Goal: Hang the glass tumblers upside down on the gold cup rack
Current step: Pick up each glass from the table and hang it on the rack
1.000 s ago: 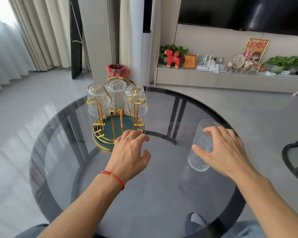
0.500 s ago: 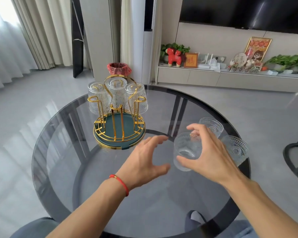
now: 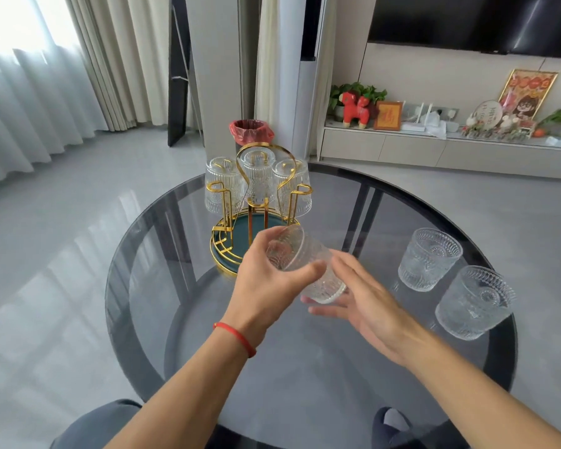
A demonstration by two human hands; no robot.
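Now gripping tumbler in left hand, tilted, just near of rack; half a second ago in right hand. Right now opening, fingers spread, touching its base.

Both bare forearms reach forward from the bottom of the view, converging toward the middle. The left hand is turned with its back to the camera, thumb lying across to the right and fingers curled away in a closed grip around a glass. A red cord circles the left wrist. The right hand lies just beside it, palm tilted inward, fingers straight and spread, their tips under the glass's lower end.
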